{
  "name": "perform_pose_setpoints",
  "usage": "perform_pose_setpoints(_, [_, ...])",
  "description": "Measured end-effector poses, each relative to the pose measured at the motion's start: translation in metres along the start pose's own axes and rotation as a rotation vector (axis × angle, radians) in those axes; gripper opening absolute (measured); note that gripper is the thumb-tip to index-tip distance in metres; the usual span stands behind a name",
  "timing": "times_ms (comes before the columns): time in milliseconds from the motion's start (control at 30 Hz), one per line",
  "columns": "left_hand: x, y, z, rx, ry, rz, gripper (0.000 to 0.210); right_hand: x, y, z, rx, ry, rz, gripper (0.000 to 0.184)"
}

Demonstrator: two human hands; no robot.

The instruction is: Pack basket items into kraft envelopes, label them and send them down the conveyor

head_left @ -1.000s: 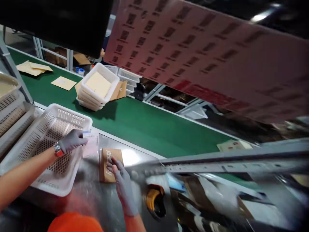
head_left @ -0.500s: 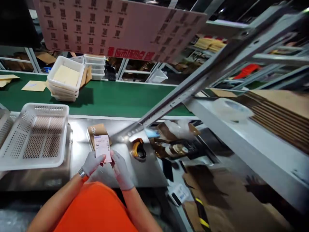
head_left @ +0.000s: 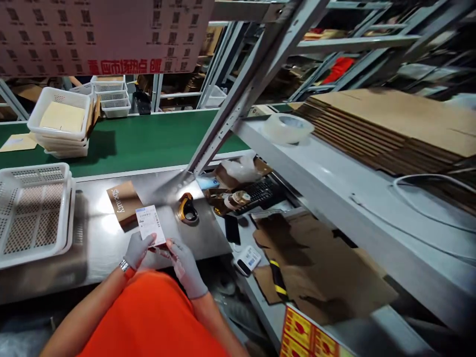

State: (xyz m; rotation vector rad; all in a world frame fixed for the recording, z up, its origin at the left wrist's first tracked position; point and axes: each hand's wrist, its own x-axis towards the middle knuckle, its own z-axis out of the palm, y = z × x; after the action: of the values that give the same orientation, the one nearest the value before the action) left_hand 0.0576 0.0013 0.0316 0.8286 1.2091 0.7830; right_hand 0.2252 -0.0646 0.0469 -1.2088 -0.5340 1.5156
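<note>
Moving your right hand (head_left: 183, 265) away from the box (head_left: 123, 201), you now have its fingers and those of your left hand (head_left: 137, 252) pinching the label (head_left: 148, 222) by the box's near right corner, so both hands are taken and the box lies unheld.

1. Two hands, mine: the left hand (head_left: 138, 251) and the right hand (head_left: 185, 265).
2. One printed label (head_left: 149, 224) at my fingers.
3. One wristwatch (head_left: 124, 266) on me.
4. One brown box (head_left: 122, 201) lettered "beauty" on my counter (head_left: 95, 243).
5. Two nested white baskets (head_left: 63, 208) to my left.
6. One tilted basket stack (head_left: 60, 132) on the green conveyor belt (head_left: 156, 139); I can't count its tiers.
7. One farther basket stack (head_left: 116, 105), at least three tiers.
8. One keyboard (head_left: 264, 192), one smartphone (head_left: 232, 230), one bottle (head_left: 230, 201) to my right.
9. One clear tape roll (head_left: 274, 131).
10. One pile of flattened cartons (head_left: 401, 116), too many layers for me to number.
</note>
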Motion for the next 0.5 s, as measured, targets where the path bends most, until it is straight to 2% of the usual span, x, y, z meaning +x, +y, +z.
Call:
perform_pose_setpoints(167, [0.003,-0.004,0.018,0.029,0.039,-0.004,0.053,-0.001,-0.006,-0.016,0.03,0.0,-0.01,0.06])
perform_pose_setpoints(300, [0.001,-0.001,0.03,0.017,0.019,-0.008,0.06,0.0,-0.011,-0.024,0.022,0.0,-0.011,0.057])
perform_pose_setpoints(500, [0.002,0.004,0.037,0.024,0.021,-0.006,0.069,0.006,-0.014,-0.031,0.023,-0.027,-0.005,0.057])
